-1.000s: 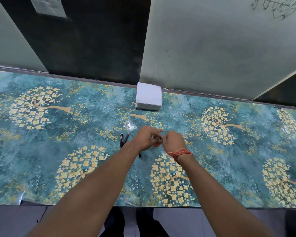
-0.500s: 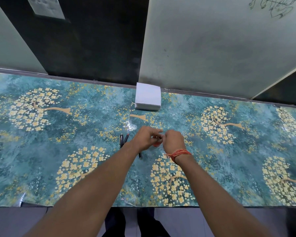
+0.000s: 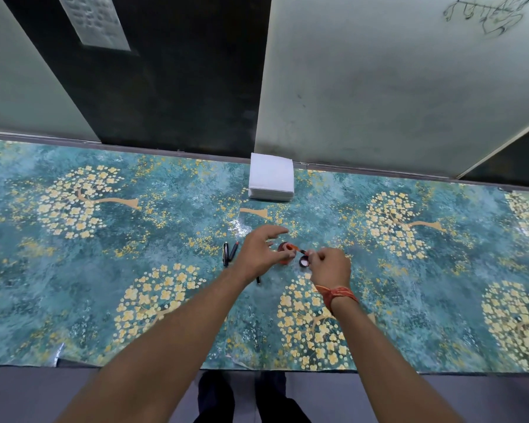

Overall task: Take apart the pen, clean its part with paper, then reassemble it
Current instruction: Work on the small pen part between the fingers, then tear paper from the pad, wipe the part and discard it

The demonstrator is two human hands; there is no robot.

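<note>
Worktop [image 3: 74, 285] covered in teal cloth with yellow flower trees; far edge against wall panels, near edge at bottom of view. Wide bare cloth to left and right of both hands. Stack of white paper [image 3: 271, 180] at far edge, well apart from hands. Two dark pen parts [image 3: 229, 253] lying side by side just left of left hand; another dark tip [image 3: 258, 280] showing below left wrist.

Left hand [image 3: 258, 254] raised over centre of worktop, fingers spread, thumb and forefinger tips near an orange piece [image 3: 285, 253]; contact cannot be told. Right hand [image 3: 330, 267] curled, grip pinching a thin dark pen part [image 3: 303, 251] pointing left. Small round cap [image 3: 304, 263] just beside right fingers. Orange band [image 3: 338, 294] on right wrist.
</note>
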